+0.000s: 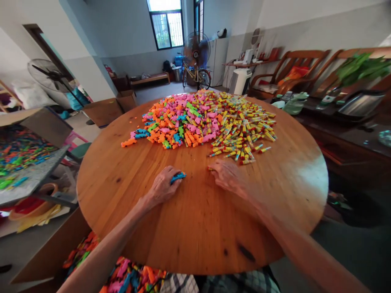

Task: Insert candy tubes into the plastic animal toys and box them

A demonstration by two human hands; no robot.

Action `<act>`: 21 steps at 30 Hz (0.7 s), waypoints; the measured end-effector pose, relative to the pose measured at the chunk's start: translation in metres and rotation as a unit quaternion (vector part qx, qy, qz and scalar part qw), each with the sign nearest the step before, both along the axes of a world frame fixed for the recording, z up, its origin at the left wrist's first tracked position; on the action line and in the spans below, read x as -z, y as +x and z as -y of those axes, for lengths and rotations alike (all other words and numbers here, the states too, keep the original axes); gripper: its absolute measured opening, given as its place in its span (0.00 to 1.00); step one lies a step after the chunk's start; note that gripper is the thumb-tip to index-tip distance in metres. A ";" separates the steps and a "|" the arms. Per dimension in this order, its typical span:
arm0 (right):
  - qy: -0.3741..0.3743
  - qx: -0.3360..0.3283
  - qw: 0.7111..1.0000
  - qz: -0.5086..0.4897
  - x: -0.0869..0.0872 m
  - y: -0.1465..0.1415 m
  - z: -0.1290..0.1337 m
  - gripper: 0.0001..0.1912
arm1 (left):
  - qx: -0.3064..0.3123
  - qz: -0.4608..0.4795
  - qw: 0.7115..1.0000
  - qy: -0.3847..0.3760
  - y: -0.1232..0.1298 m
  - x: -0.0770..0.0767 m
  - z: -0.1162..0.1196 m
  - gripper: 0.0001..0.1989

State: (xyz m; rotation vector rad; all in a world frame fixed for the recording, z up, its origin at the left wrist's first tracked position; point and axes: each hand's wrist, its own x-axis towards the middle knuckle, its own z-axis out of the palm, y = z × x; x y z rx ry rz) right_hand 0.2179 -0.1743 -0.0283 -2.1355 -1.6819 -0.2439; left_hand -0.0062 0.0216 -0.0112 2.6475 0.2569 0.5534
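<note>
Head view, left hand point(163, 184) gripping blue piece point(179, 177), round wooden table point(195, 232)

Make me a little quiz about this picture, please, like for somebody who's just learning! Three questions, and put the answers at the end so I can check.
1. Pick one. What does the left hand hold?
a) a pink plastic piece
b) a small blue plastic piece
c) a green leaf

2. True or false? The heap of slim yellow-and-red tubes lies to the right of the heap of mixed-colour plastic pieces.

3. Fill in the missing shape: the glossy brown wooden tabletop is ____.

Key: 1. b; 2. true; 3. round.
</note>
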 end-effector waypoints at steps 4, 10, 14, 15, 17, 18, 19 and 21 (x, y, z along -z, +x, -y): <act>-0.046 -0.056 0.997 -0.016 -0.008 -0.019 -0.008 0.13 | -0.002 -0.033 0.999 0.012 0.010 -0.001 0.004 0.09; -0.107 -0.030 0.993 -0.047 -0.021 -0.034 -0.011 0.13 | -0.076 -0.091 0.993 0.023 0.016 -0.015 0.018 0.21; -0.149 -0.014 0.988 -0.041 -0.028 -0.036 -0.007 0.15 | -0.032 -0.136 0.989 0.046 -0.001 -0.041 0.009 0.24; -0.151 -0.013 0.988 -0.042 -0.029 -0.037 -0.006 0.16 | -0.017 -0.148 0.987 0.056 -0.006 -0.047 0.006 0.26; -0.151 -0.016 0.987 -0.051 -0.029 -0.037 -0.005 0.15 | 0.013 -0.180 0.979 0.091 -0.014 -0.056 0.002 0.31; -0.146 -0.019 0.987 -0.058 -0.028 -0.037 -0.004 0.14 | 0.027 -0.199 0.973 0.112 -0.018 -0.058 0.002 0.33; -0.138 -0.024 0.988 -0.068 -0.027 -0.037 -0.004 0.13 | 0.041 -0.216 0.967 0.133 -0.020 -0.058 0.001 0.34; -0.110 -0.038 0.989 -0.093 -0.022 -0.037 -0.004 0.13 | 0.069 -0.232 0.955 0.169 -0.020 -0.057 0.002 0.35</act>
